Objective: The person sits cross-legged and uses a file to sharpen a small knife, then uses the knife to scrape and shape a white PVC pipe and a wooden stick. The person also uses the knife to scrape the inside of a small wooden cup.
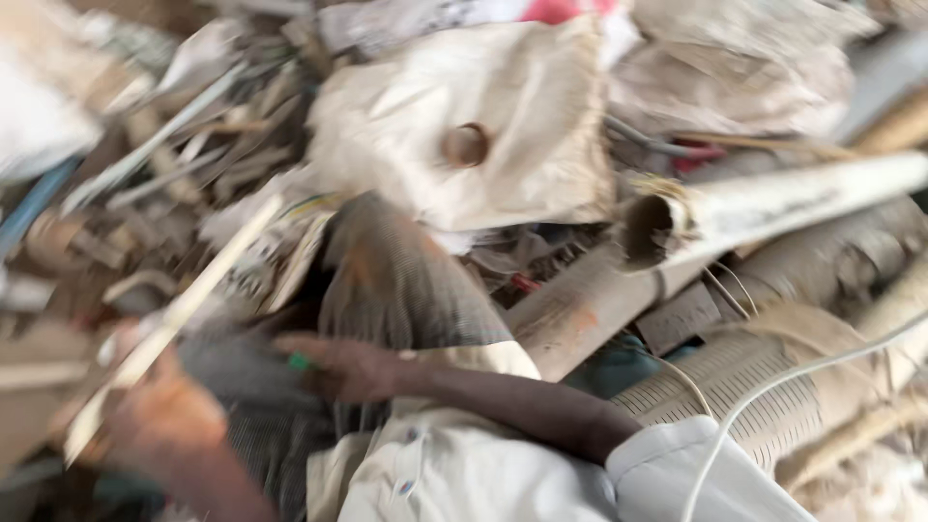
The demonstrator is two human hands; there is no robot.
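Observation:
The view is blurred by motion. My left hand point(162, 414) is at the lower left, closed around a long pale strip point(198, 290) that slants up to the right. My right hand point(338, 367) reaches in from the lower right on a bare forearm with a light sleeve point(677, 474). It rests on a grey mesh cloth point(387, 280) in the middle of the pile. A small green bit point(301, 362) shows at its fingertips. Blur hides whether those fingers grip anything.
A heap of scrap fills the view. A pale sack point(503, 106) with a brown ring point(465, 145) lies at top centre. A white pipe point(773, 203), ribbed tubes point(764, 387) and a white cable point(773, 391) lie right. A white shirt-like cloth point(435, 474) sits below.

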